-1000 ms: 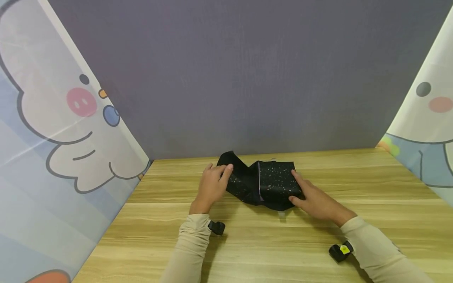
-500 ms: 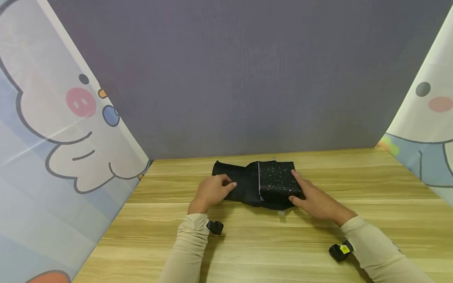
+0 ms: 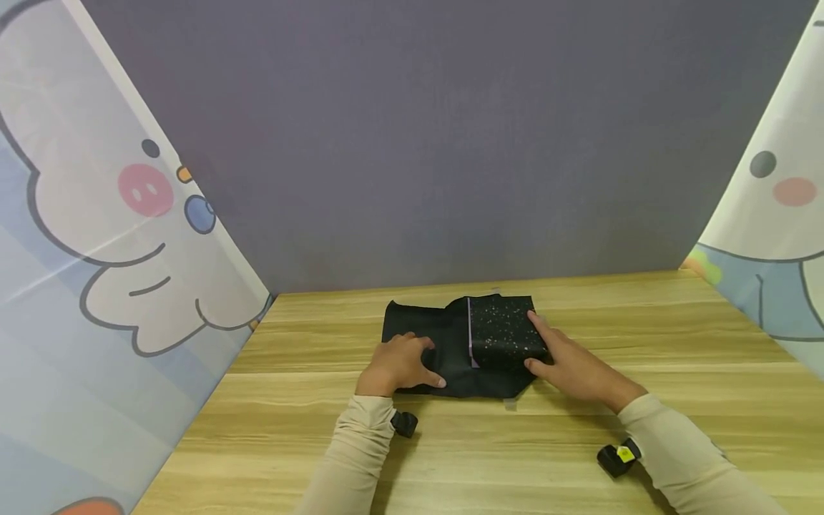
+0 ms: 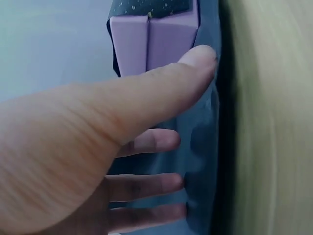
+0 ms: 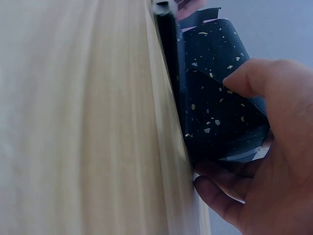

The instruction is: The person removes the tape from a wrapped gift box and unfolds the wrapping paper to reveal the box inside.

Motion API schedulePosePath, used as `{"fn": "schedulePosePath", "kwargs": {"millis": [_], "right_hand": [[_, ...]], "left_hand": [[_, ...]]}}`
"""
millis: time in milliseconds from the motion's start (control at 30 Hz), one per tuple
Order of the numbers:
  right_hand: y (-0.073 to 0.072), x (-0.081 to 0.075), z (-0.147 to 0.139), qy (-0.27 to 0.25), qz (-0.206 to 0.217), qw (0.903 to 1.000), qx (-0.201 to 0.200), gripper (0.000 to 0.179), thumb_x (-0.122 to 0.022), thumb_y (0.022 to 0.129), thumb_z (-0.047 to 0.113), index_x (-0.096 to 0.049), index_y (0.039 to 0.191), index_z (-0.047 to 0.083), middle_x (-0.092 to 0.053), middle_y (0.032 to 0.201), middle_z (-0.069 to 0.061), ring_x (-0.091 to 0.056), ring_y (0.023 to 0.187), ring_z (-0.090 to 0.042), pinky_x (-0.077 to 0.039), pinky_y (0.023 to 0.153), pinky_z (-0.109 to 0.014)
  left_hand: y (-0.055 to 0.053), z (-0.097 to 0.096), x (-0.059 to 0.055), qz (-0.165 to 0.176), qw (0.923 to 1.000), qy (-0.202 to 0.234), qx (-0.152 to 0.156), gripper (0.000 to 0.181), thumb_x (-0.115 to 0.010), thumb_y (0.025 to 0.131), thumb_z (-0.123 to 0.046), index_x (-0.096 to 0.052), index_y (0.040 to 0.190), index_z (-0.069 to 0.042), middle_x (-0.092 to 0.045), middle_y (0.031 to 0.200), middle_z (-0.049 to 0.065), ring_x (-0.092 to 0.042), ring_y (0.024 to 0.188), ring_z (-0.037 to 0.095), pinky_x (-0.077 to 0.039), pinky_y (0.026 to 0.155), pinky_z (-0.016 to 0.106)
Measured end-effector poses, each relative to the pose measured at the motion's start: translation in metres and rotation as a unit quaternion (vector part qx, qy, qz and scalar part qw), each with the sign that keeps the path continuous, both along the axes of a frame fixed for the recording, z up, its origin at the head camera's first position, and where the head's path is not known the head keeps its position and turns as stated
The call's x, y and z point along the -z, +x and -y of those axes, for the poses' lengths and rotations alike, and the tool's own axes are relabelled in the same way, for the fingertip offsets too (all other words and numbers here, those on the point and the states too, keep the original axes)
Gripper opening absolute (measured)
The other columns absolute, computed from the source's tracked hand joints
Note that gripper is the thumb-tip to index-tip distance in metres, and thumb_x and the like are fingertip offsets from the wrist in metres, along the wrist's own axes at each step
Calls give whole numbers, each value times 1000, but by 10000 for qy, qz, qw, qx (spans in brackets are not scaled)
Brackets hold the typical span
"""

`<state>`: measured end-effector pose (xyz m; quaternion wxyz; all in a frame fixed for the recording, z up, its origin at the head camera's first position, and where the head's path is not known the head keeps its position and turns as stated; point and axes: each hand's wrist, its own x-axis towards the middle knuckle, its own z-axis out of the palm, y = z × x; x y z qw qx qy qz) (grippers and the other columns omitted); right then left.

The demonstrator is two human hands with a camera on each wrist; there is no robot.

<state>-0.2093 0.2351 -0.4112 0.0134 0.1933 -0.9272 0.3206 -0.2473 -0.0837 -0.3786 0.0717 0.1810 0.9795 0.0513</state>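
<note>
A small purple box (image 4: 171,41) is partly covered in black wrapping paper (image 3: 502,329) with pale and gold flecks. Its bare purple end faces left, while the paper's plain dark inner side (image 3: 450,332) spreads flat on the table to the left of it. My left hand (image 3: 400,363) lies over this spread part, fingers extended and thumb apart, near the purple end. At the box's right end, my right hand (image 3: 573,365) grips the covered box, thumb on the near side and fingers round the end. In the right wrist view the paper there shows folded creases (image 5: 215,105).
The wooden table (image 3: 450,458) reaches back to a grey wall (image 3: 450,143). Cartoon-printed panels (image 3: 193,286) stand at the left and right. Small bits of clear tape (image 3: 510,405) show at the paper's near and far edges.
The paper's left part, earlier folded up and twisted, now lies spread flat. My left hand has let go of its edge and moved nearer and rightward. The right hand keeps its hold.
</note>
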Motion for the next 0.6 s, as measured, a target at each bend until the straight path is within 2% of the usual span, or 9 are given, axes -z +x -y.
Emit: {"fn": "schedulePosePath", "kwargs": {"millis": [333,500,600], "right_hand": [[0,-1,0,13,33,10000,-23,89,-59,101,43,-3,162,10,-18,159,-31,-28,139,-54,-30,104,-69],[0,1,-1,-11,0,10000,-40,89,-59,101,42,-3,162,10,-17,160,-31,-27,140,-54,-30,105,-69],[-1,1,-1,-11,-43,10000,-58,88,-59,101,41,-3,162,9,-17,160,-31,-26,141,-53,-29,106,-69]], "left_hand": [[6,-14,4,93,9998,-195,9,91,-82,76,-58,-45,153,-27,-45,153,4,-44,137,31,-39,104,57],[8,-17,3,236,9997,-109,25,89,-83,78,-52,-43,154,-30,-45,153,3,-43,138,31,-37,107,57],[8,-18,2,385,9992,118,58,90,-84,79,-47,-40,155,-30,-42,154,5,-39,141,31,-38,106,56]]}}
